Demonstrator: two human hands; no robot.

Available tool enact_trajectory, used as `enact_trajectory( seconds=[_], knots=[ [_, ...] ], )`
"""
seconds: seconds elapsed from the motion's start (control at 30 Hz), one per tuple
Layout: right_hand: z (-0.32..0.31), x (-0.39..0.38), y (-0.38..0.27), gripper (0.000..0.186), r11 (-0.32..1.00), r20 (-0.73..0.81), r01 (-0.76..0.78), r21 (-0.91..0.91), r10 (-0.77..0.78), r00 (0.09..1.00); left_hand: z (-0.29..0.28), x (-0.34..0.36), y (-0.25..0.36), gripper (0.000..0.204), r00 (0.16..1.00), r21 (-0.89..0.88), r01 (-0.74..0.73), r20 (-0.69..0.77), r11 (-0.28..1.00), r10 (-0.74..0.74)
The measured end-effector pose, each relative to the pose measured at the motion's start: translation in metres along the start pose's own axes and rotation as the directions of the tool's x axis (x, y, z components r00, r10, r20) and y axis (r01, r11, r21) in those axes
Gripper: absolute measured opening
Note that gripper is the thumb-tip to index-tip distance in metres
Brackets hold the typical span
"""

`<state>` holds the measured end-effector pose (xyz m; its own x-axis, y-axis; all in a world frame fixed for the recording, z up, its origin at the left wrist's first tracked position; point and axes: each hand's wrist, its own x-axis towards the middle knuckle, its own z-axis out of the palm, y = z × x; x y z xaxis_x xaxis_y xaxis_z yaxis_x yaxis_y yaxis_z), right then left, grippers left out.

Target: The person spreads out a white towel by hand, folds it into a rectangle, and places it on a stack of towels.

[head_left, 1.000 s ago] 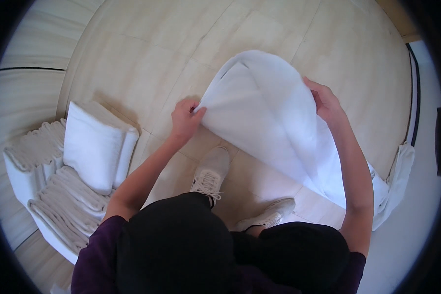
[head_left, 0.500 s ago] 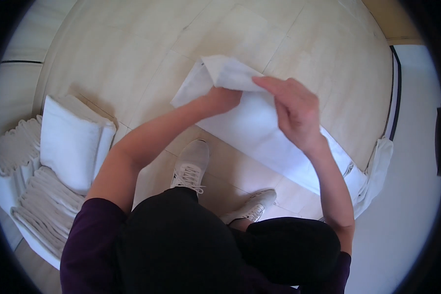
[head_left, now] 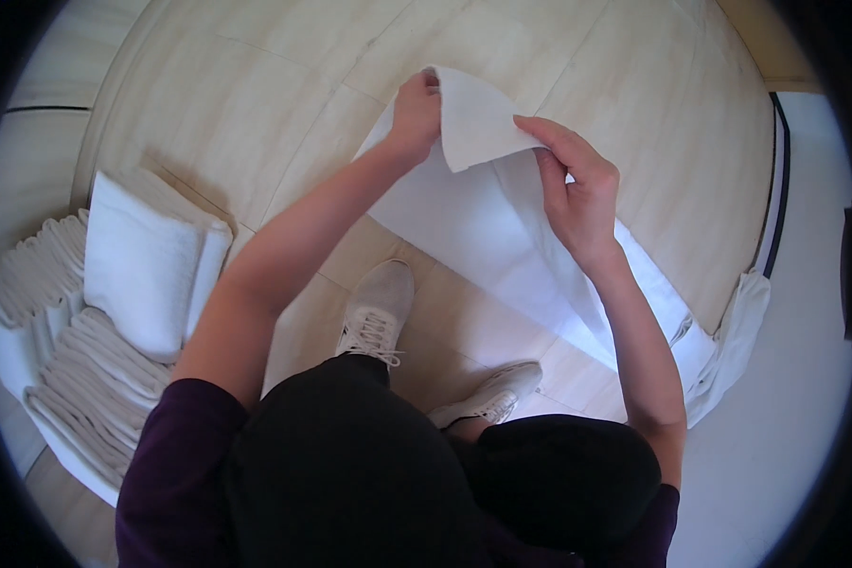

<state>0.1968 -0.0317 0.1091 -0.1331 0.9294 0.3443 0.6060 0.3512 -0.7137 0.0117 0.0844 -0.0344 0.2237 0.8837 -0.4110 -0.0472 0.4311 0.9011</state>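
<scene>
A large white cloth (head_left: pixel 473 265) hangs from my two hands over the floor, its top edge turned over in a flap (head_left: pixel 478 118). My left hand (head_left: pixel 417 114) is closed on the flap's left corner, its fingertips partly hidden by the cloth. My right hand (head_left: pixel 573 180) pinches the edge at the right of the flap, with thumb and finger on the fabric. The lower right part of the cloth reaches toward a bunched white fabric (head_left: pixel 734 336) at the right.
Stacks of folded white textiles (head_left: pixel 142 265) stand at the left, with more folded piles (head_left: pixel 95 393) below them. My shoes (head_left: pixel 379 303) are on the tiled floor (head_left: pixel 256 95). A pale surface with a black edge (head_left: pixel 786 284) runs along the right side.
Both hands have come closer together. The top of the cloth is now folded into a flap, which has risen slightly since half a second ago, along with my left hand.
</scene>
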Motion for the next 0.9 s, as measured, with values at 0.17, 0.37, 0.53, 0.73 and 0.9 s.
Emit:
enact_trajectory(
  seconds=[0.17,0.37,0.53,0.73,0.9],
  knots=[
    [0.027,-0.003,0.001,0.034,0.999,-0.062,0.038,0.015,-0.037,0.997,-0.001,-0.013,-0.021,0.052,0.951,0.14,-0.259,-0.138,0.956,0.278],
    [0.053,-0.013,-0.002,0.037,0.98,-0.053,0.195,-0.037,-0.196,0.979,-0.039,-0.04,0.012,0.055,0.997,-0.561,-0.052,0.024,0.826,0.079],
    [0.073,-0.052,0.004,0.046,0.984,0.053,0.159,-0.076,-0.156,0.986,-0.054,-0.117,0.042,0.041,0.861,-0.415,0.499,0.331,0.761,-0.385],
    [0.005,-0.137,0.038,0.055,0.896,0.144,0.056,-0.441,0.008,0.99,-0.069,-0.11,0.069,0.017,0.959,-0.268,0.232,0.224,0.935,-0.174],
    [-0.091,-0.244,0.049,0.048,0.633,-0.147,-0.303,-0.712,0.288,0.946,-0.107,-0.121,0.04,0.025,0.97,-0.097,0.203,0.154,0.974,-0.187]
  ],
)
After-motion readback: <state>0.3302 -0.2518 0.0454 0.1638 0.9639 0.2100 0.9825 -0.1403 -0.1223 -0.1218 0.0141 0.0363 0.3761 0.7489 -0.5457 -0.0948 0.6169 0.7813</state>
